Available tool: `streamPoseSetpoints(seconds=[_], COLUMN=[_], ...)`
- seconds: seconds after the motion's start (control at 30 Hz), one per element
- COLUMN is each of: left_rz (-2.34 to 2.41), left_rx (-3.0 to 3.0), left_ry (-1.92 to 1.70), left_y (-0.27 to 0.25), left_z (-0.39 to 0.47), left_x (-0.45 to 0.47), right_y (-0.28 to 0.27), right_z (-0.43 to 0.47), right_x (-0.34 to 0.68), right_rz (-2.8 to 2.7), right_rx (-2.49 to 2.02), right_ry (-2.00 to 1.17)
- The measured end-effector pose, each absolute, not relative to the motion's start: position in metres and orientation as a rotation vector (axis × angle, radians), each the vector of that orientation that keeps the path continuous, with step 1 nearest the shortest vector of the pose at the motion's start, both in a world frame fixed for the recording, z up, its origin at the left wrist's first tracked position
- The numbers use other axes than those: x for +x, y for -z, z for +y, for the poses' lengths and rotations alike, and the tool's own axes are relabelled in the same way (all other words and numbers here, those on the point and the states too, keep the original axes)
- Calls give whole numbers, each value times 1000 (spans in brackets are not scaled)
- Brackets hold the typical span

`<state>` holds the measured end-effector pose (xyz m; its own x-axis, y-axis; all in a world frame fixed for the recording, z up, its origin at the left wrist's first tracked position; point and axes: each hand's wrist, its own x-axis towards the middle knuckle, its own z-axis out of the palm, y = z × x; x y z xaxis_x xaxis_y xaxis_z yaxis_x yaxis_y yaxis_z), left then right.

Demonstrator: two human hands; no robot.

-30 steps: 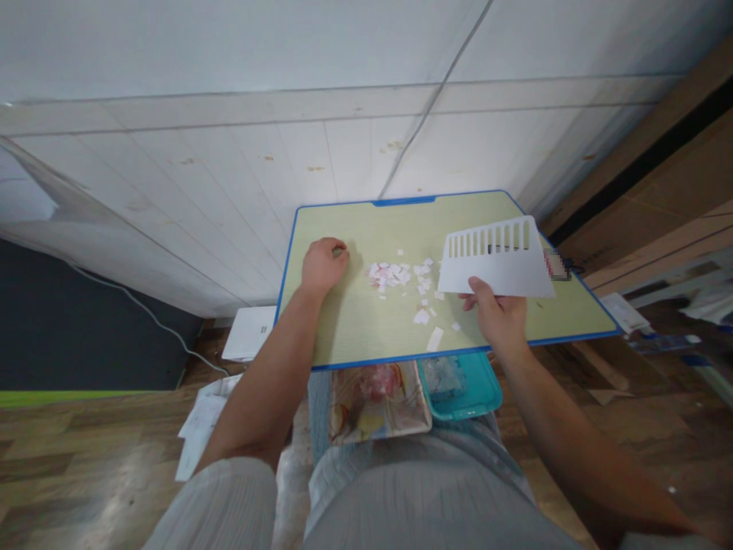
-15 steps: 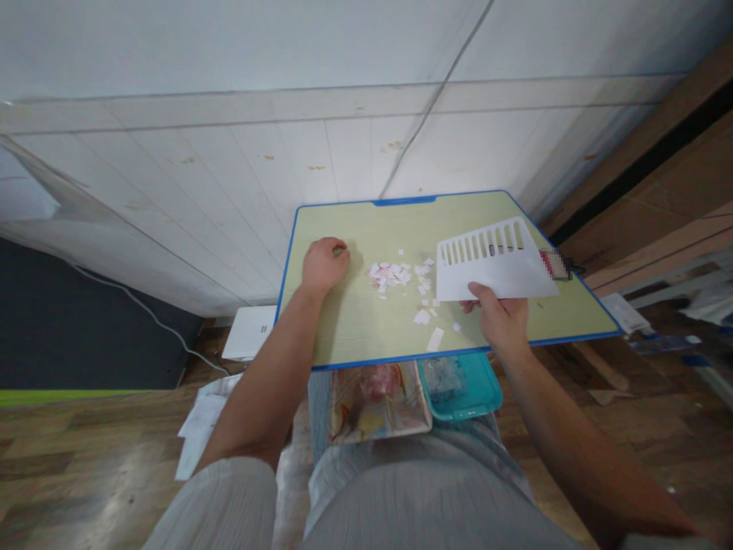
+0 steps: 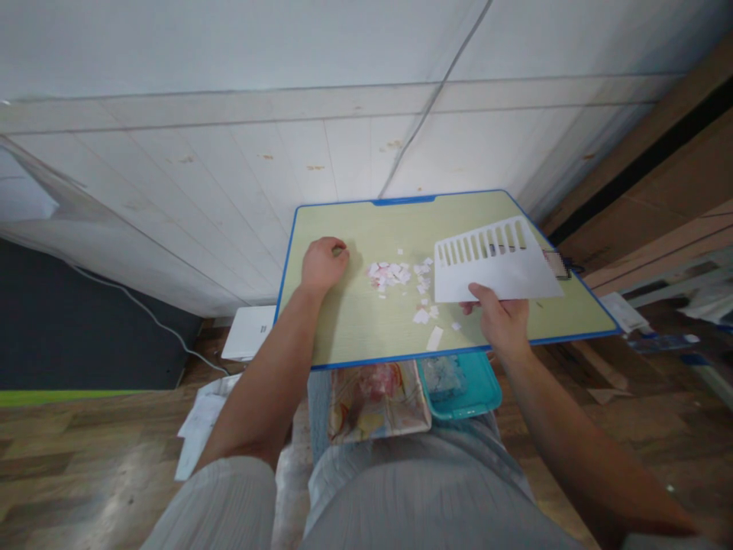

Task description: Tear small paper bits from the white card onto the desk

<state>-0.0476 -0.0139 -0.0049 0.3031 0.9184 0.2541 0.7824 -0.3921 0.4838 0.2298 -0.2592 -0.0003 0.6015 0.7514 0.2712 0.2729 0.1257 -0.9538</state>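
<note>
Right hand (image 3: 504, 325): thumb and fingers clamped on the card (image 3: 486, 281), near edge.
Card: white, slotted; I see it over the table's (image 3: 355, 328) right half, beside the scraps (image 3: 392, 275).
Left hand (image 3: 324, 265): table's left side, fingers curled; I cannot tell if they hold anything.
Scraps: pale, loose pile with strays, between both hands.
Trays: patterned tray (image 3: 422, 426), teal tray (image 3: 496, 393), side by side below table's near edge.

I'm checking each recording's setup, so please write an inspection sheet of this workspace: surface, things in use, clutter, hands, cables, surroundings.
Surface: pale table, blue-edged
Things in use: slotted card, in hand; scraps, loose on the table
Clutter: patterned tray and teal tray at the near edge; blurred item at right
Hands: right hand grips the card; left hand curled, contents unclear
Cables: wall cable; cord at left
Surroundings: wall behind; papers on the floor
</note>
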Motion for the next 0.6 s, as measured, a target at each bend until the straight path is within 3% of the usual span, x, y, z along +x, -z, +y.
streamPoseSetpoints(seconds=[0.6], left_rz=[1546], left_rx=[2316], left_ry=[-718], left_y=[5], left_z=[-15], left_x=[-47], right_y=[8], right_z=[-257], right_x=[233], right_rz=[-962], right_rx=[-1562], right_ry=[-350])
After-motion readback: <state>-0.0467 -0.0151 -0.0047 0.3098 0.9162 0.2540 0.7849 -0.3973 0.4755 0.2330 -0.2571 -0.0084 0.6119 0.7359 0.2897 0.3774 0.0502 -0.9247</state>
